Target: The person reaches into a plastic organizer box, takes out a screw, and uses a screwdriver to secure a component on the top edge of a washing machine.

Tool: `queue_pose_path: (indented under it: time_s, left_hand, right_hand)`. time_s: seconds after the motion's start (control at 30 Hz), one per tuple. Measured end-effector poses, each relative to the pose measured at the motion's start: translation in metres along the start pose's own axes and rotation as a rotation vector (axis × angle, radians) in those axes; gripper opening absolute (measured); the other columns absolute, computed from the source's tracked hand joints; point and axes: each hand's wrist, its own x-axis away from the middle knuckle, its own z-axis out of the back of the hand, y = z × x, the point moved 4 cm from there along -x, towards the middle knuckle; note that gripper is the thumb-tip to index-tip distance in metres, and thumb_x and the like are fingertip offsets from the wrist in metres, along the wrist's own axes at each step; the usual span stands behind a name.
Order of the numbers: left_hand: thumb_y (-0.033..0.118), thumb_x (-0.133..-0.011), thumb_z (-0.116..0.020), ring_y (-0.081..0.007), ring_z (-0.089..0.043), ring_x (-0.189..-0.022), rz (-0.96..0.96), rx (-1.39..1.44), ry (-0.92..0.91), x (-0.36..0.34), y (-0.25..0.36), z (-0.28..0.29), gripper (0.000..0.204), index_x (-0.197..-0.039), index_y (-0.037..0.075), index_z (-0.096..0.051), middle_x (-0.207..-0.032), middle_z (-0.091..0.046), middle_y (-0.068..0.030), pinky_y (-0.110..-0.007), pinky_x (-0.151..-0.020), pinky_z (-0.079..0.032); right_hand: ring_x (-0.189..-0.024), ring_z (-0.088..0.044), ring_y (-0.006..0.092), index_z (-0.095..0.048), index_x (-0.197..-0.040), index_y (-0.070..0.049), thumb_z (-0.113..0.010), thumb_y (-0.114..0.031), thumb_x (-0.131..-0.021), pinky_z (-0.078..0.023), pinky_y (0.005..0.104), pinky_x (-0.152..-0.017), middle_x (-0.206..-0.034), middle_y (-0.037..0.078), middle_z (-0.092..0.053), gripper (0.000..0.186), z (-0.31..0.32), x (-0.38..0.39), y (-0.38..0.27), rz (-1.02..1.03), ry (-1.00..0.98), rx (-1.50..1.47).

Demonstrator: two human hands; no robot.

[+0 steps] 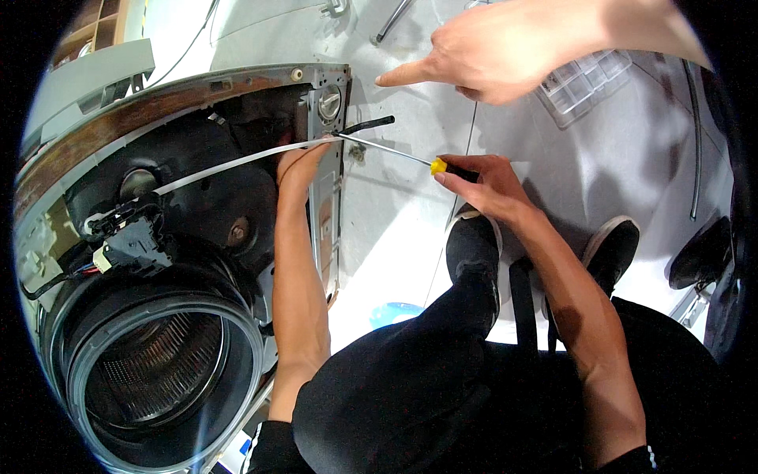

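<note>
My right hand (488, 183) grips a screwdriver (387, 148) by its yellow and black handle. Its long metal shaft points left, and the tip meets the side panel (325, 205) of an opened washing machine beside a short black tube (371, 124). Inside the frame, my left hand (304, 160) reaches up to the same spot from the other side; its fingertips are hidden by the panel. A thin white hose (237, 160) runs from there to a black part with wires (138, 241). Above the tip sits a round grey knob-like fitting (328, 103).
The drum opening has a grey rubber seal (254, 347). A co-worker's hand (493, 59) comes in from the upper right, index finger pointing at the panel. Beneath it lies a clear compartment box (584, 87). A dark rod (695, 150) and a blue round object (395, 314) are on the floor.
</note>
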Motion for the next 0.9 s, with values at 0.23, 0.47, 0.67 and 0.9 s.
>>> queue_pose_path:
  time_s: [0.23, 0.47, 0.67, 0.9]
  left_hand:
    - [0.029, -0.074, -0.074, -0.012, -0.055, -0.081, -0.094, -0.075, 0.056, -0.003, 0.003, -0.001, 0.035, -0.095, 0.001, -0.068, -0.089, -0.065, -0.0047, -0.026, -0.073, -0.042]
    - [0.036, -0.072, -0.075, -0.0135, -0.056, -0.082, -0.059, -0.183, 0.062, -0.016, -0.01, 0.002, 0.041, -0.095, 0.002, -0.068, -0.091, -0.065, -0.0062, -0.027, -0.075, -0.043]
    - [0.047, -0.068, -0.074, -0.0206, -0.058, -0.082, -0.068, -0.207, 0.146, -0.003, 0.007, -0.003, 0.056, -0.092, -0.003, -0.067, -0.089, -0.065, -0.0121, -0.03, -0.077, -0.044]
    - [0.046, -0.067, -0.075, -0.029, -0.056, -0.087, -0.038, -0.328, 0.502, 0.046, 0.035, -0.005, 0.063, -0.1, -0.006, -0.059, -0.093, -0.06, -0.0223, -0.034, -0.081, -0.043]
  right_hand:
    - [-0.078, -0.063, 0.0174, -0.064, -0.108, -0.006, -0.066, -0.031, -0.08, -0.05, 0.0284, -0.072, -0.096, 0.013, -0.067, 0.037, 0.003, -0.003, 0.001, 0.079, -0.003, 0.031]
    - [-0.075, -0.065, 0.0202, -0.065, -0.107, -0.007, -0.066, -0.034, -0.08, -0.05, 0.0305, -0.072, -0.093, 0.015, -0.067, 0.038, 0.01, 0.0, 0.0, 0.086, 0.037, 0.039]
    - [-0.075, -0.064, 0.0184, -0.064, -0.107, -0.005, -0.068, -0.031, -0.079, -0.049, 0.0293, -0.072, -0.091, 0.014, -0.067, 0.039, 0.023, 0.006, 0.017, 0.15, 0.178, 0.04]
    - [-0.07, -0.055, 0.0062, -0.064, -0.107, -0.005, -0.068, -0.026, -0.081, -0.046, 0.0222, -0.065, -0.08, 0.003, -0.066, 0.034, 0.04, 0.01, 0.046, 0.016, 0.202, -0.178]
